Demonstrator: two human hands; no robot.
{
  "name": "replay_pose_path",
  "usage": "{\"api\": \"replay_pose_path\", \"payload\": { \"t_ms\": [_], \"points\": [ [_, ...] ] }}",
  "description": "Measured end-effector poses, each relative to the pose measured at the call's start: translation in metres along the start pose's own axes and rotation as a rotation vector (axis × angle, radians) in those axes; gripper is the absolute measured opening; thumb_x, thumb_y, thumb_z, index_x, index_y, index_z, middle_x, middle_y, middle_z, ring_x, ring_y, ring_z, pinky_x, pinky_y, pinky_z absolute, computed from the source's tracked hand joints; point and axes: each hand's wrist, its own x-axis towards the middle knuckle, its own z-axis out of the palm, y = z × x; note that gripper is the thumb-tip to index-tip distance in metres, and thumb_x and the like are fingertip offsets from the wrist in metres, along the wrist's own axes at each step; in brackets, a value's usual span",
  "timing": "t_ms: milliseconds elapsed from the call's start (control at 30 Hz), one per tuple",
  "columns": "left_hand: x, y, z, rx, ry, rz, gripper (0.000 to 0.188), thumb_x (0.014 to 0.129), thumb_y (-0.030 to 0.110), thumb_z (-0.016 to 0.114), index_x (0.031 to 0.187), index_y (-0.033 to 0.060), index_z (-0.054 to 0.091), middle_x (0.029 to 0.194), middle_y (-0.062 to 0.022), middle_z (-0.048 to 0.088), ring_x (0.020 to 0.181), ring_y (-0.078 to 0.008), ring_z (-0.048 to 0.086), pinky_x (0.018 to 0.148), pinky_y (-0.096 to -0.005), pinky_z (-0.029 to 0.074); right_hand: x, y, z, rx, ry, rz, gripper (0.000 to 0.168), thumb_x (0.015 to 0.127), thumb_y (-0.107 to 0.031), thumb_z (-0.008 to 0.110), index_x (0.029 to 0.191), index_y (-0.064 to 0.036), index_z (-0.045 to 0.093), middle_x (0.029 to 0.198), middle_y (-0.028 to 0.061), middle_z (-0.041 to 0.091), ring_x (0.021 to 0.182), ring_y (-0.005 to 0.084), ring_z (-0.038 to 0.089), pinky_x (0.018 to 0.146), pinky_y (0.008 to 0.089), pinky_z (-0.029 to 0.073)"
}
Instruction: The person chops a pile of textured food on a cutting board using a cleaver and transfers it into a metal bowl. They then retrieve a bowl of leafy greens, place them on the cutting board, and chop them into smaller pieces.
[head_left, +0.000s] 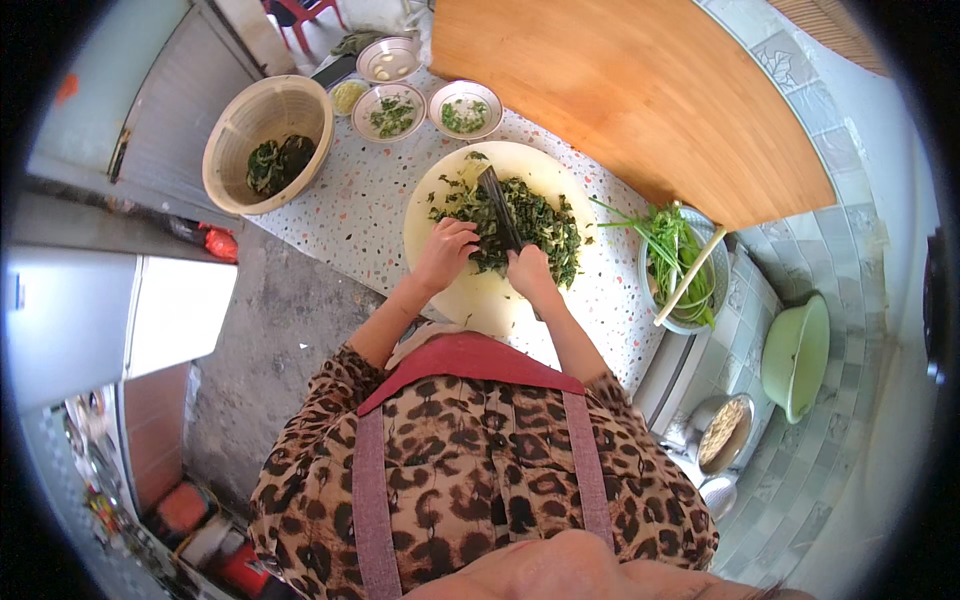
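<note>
On a round pale cutting board (487, 304) lies a spread of chopped dark leafy greens (551, 232). My right hand (531, 268) grips a dark-bladed knife (500, 206), its blade standing among the greens and pointing away from me. Just left of the blade, my left hand (448, 251) rests with bent fingers on the greens, pressing on or holding some of them. The fingertips partly hide what lies under them. Chopped bits are thickest to the right of the knife, with scraps scattered along the board's far left part.
Far left stands a deep beige basin (217, 161) holding wilted greens (279, 165). Small bowls with chopped herbs (391, 116) and garlic cloves (388, 66) stand behind the board. A large wooden board (637, 90) leans at the back. Right, a colander (721, 255) holds green vegetables under a wooden stick (690, 276).
</note>
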Motion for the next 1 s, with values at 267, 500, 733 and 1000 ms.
{"api": "replay_pose_path", "payload": {
  "t_ms": [267,500,733,1000],
  "points": [
    [-0.018,-0.040,-0.053,-0.196,-0.091,-0.076,0.017,0.080,0.004,0.072,0.096,0.0017,0.066,0.101,-0.0138,0.067,0.098,-0.0362,0.060,0.086,-0.0441,0.049,-0.024,-0.095,-0.049,0.270,0.179,0.153,0.034,0.096,-0.026,0.060,0.097,0.008,0.062,0.080,0.0321,0.066,0.084,0.0473,0.067,0.073,0.0509,0.054],
    [0.005,-0.090,-0.059,-0.251,-0.322,-0.007,0.025,0.083,0.004,0.071,0.105,0.0009,0.062,0.101,-0.0148,0.061,0.098,-0.0380,0.059,0.082,-0.0458,0.049,-0.003,-0.060,0.032,0.067,-0.073,0.394,0.036,0.095,-0.026,0.062,0.095,0.010,0.066,0.091,0.0350,0.066,0.090,0.0465,0.067,0.079,0.0523,0.053],
    [0.044,-0.073,-0.055,-0.177,-0.389,0.087,0.036,0.080,-0.003,0.069,0.114,-0.0004,0.057,0.111,-0.0177,0.055,0.099,-0.0384,0.059,0.083,-0.0462,0.049,-0.036,-0.054,0.057,0.143,0.450,0.573,0.032,0.094,-0.024,0.063,0.092,0.007,0.067,0.079,0.0319,0.066,0.081,0.0479,0.067,0.070,0.0487,0.054],
    [0.075,-0.058,-0.044,-0.343,-0.488,0.241,0.031,0.079,-0.010,0.061,0.107,0.0024,0.064,0.108,-0.0154,0.060,0.091,-0.0365,0.062,0.082,-0.0433,0.053,-0.049,-0.078,-0.009,0.230,0.652,0.558,0.040,0.095,-0.028,0.065,0.095,0.012,0.065,0.072,0.0270,0.067,0.068,0.0413,0.068,0.060,0.0470,0.051]
  ]
}}
